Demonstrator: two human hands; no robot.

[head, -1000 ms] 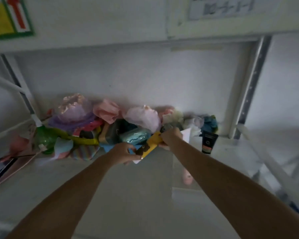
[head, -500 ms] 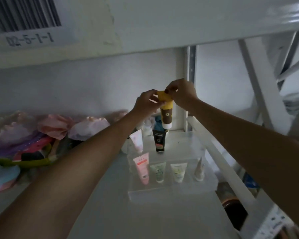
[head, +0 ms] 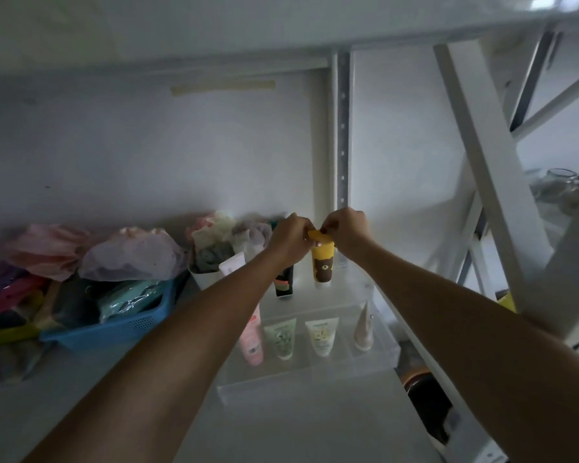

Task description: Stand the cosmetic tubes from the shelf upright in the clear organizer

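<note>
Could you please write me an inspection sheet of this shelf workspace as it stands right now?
Surface: white shelf board, dimly lit, bare in front of the organizer.
Job's things: clear organizer at the shelf's right end; pink tube, green tube, cream tube and pale tube stand cap-down in its front row; black tube behind them; yellow bear tube held cap-down over the back row.
Clutter: blue basket of packets, bagged items, white cup.
Grippers: left hand and right hand both pinch the yellow tube's top.
Cables: nothing seen.
Surroundings: white wall, perforated upright post, glass jar beyond.
</note>
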